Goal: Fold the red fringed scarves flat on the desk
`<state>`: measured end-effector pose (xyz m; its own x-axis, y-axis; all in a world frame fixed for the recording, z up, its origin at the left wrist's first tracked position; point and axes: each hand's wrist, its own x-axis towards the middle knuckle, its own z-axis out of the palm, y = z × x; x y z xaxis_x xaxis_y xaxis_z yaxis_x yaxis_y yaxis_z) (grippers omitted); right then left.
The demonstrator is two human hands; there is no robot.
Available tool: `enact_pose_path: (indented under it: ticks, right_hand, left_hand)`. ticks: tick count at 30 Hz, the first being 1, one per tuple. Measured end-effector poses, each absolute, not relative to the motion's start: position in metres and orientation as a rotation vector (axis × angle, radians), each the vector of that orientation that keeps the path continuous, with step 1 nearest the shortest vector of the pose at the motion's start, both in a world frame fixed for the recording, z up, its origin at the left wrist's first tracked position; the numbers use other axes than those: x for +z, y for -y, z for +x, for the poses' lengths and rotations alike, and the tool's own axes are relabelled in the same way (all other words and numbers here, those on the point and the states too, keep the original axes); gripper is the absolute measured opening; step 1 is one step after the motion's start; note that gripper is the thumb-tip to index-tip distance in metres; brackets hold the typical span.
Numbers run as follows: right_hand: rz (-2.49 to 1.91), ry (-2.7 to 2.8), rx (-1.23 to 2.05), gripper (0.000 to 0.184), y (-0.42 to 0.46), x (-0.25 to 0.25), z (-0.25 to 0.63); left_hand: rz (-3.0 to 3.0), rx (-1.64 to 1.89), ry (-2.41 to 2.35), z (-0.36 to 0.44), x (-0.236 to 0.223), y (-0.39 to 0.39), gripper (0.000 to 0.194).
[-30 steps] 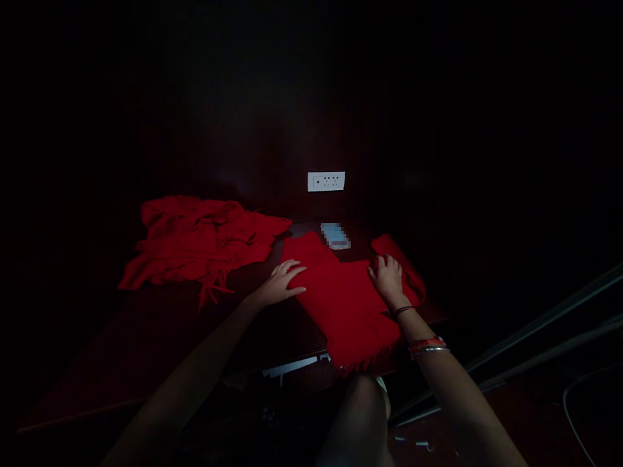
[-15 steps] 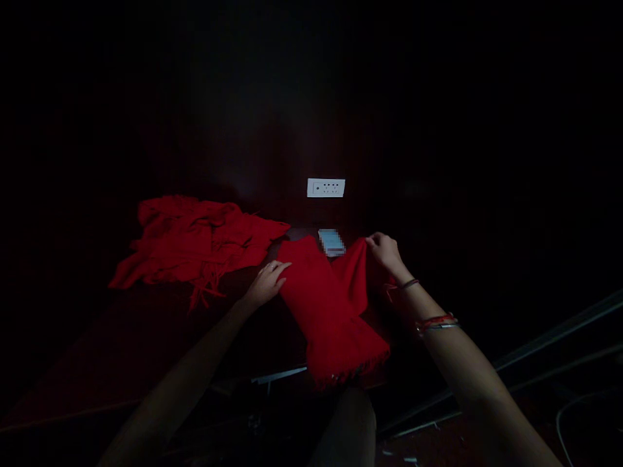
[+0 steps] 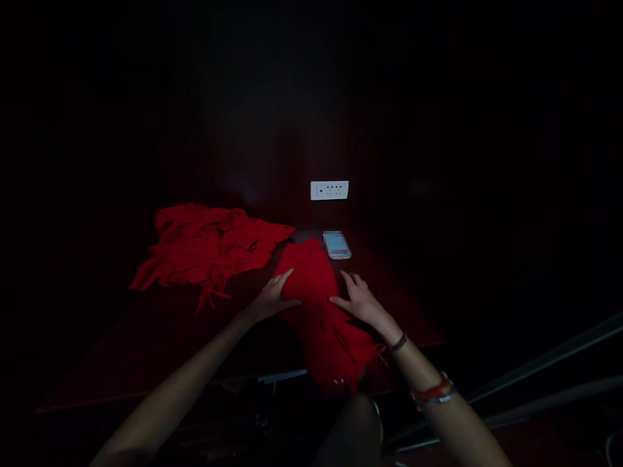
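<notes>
In the head view, the left hand (image 3: 272, 299) lies at the left edge of a red fringed cloth (image 3: 311, 285), its thumb and fingers spread apart over the fabric. The right hand (image 3: 359, 299) is at the opposite edge, also spread, with its thumb reaching over the cloth and the other fingers pointing toward the wall. Neither hand pinches the fabric.

The cloth lies between the two hands on a dark worktop (image 3: 165, 337), in a narrow shape with its fringed end at the near edge, above a knee (image 3: 353, 428). A second red cloth (image 3: 209, 243) is heaped in loose wrinkles to the left, with tassels hanging toward the person. A phone (image 3: 337, 245) with a lit, pixelated screen lies just beyond the right hand, near the far end of the fringed cloth. A white socket plate (image 3: 329, 190) is on the dark wall behind it.
</notes>
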<state>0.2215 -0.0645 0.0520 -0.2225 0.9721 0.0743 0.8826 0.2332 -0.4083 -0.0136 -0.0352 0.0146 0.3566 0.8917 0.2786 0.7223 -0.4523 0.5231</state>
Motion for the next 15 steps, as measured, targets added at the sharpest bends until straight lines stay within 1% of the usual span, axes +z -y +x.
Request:
enact_pose_path:
  ticks: [1,3,4,5,7,10,12,15]
  right_hand:
    - [-1.775,2.201,0.461,0.077,0.071,0.047,0.229]
    - [-1.799,2.190,0.558,0.076,0.080,0.041,0.236]
    - [-1.779,2.172,0.601,0.073,0.082,0.040,0.237]
    - [-1.747,2.139,0.642,0.071,0.082,0.040,0.236]
    - [-1.662,2.058,0.704,0.071,0.078,0.042,0.231]
    - [-1.553,2.010,0.627,0.087,0.075,0.042,0.215]
    - [-1.572,2.068,0.551,0.091,0.076,0.038,0.202]
    - [-1.699,2.129,0.470,0.082,0.073,0.038,0.192]
  left_hand:
    - [2.386,0.707,-1.462,-0.011,0.016,0.034,0.058]
    - [2.470,0.667,-1.529,-0.011,0.029,0.025,0.037]
    - [2.487,0.718,-1.580,-0.013,0.042,0.017,0.028]
    - [2.471,0.838,-1.658,-0.018,0.059,0.008,0.025]
    - [2.314,1.185,-1.833,-0.032,0.103,-0.012,0.024]
    - [2.006,1.664,-1.918,-0.063,0.179,-0.039,0.032]
    - [1.984,1.784,-1.958,-0.089,0.224,-0.048,0.038]
    - [2.074,1.774,-2.207,-0.136,0.271,-0.046,0.045]
